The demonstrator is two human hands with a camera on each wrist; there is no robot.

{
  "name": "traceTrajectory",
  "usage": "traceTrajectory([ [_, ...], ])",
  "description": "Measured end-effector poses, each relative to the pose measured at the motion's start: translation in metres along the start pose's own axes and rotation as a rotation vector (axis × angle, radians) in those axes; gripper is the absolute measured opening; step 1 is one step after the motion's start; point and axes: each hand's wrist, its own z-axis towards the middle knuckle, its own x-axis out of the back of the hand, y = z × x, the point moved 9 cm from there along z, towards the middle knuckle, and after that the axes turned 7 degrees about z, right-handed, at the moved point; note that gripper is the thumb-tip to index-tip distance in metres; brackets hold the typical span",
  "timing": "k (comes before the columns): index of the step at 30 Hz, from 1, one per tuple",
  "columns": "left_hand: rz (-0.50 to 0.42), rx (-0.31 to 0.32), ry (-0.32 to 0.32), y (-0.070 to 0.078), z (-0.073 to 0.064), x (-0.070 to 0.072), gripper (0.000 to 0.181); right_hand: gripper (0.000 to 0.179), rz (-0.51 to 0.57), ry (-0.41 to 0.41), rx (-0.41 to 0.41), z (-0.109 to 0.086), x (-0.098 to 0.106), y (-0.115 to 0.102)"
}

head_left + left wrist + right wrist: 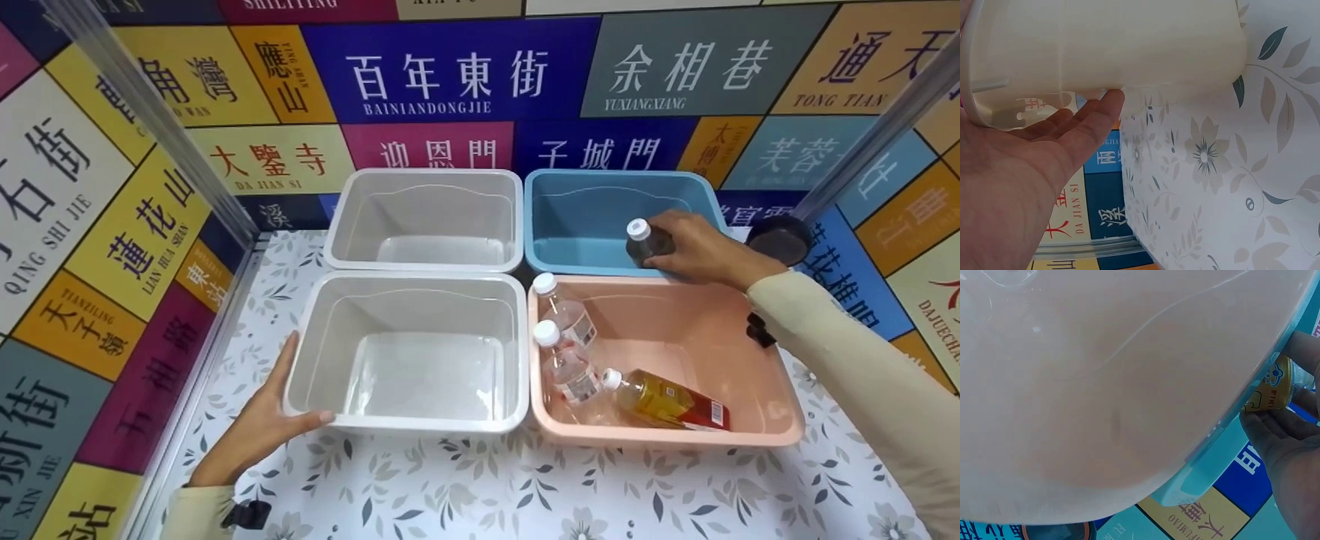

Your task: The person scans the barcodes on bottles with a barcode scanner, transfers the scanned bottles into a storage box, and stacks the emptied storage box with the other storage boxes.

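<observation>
My right hand (701, 251) grips a dark bottle (649, 244) with a white cap at the blue bin (536, 225), near its front rim. In the right wrist view, a gold label with a blue emblem (1276, 382) shows between thumb and fingers; the bin wall hides the rest. At the front white bin (412, 426), my left hand (259, 420) rests on the near left corner, thumb along the front rim and fingers fairly straight against the outer side. Two clear bottles (574, 375) with white caps lean in the pink bin (667, 436), beside a lying bottle of yellow drink (667, 397).
Behind the front white bin stands another white bin (424, 262), beside the blue one. A dark round object (780, 240) sits behind my right forearm. Panels printed with street names (450, 71) and metal posts (161, 112) enclose the leaf-patterned table (450, 487).
</observation>
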Motion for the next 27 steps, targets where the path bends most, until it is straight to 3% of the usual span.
traceTrajectory([
  [11, 0.023, 0.006, 0.009, -0.002, 0.000, 0.001, 0.120, 0.046, 0.018, -0.077, -0.043, 0.007, -0.007, 0.006],
  [27, 0.015, 0.019, 0.004, -0.002, -0.001, 0.001, 0.120, 0.038, 0.025, -0.086, -0.066, 0.011, -0.013, 0.012],
])
